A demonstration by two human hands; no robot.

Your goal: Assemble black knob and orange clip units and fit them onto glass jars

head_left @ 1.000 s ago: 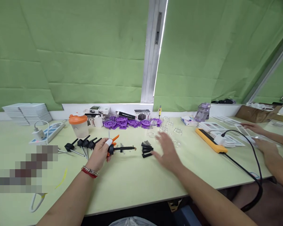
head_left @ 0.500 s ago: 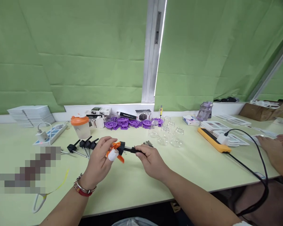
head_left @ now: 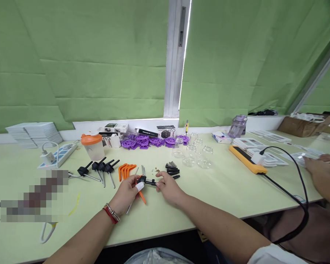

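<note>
My left hand (head_left: 128, 192), its thumb wrapped in white, is closed around a black block (head_left: 141, 179). A metal rod and an orange lever (head_left: 142, 198) jut out below these fingers. My right hand (head_left: 169, 187) pinches a black sleeve (head_left: 153, 182), which lines up with a short metal shaft coming from the block. Whether sleeve and block are joined is too small to tell. Just beyond my hands lie orange bent levers (head_left: 126, 170), metal pins (head_left: 143, 170), black tubes (head_left: 172, 171) and small springs (head_left: 170, 164).
Several black blocks with rods (head_left: 100, 167) lie left, near an orange-lidded cup (head_left: 93, 146). Purple round parts (head_left: 149, 142) and clear glasses (head_left: 191, 156) stand at the back. A yellow power strip (head_left: 247, 160) is at right, where another person's hands (head_left: 317, 167) handle flat sheets.
Both hands have come lower and nearer to the table edge, still on the black assembly. The orange levers and black tubes behind them are now uncovered.
</note>
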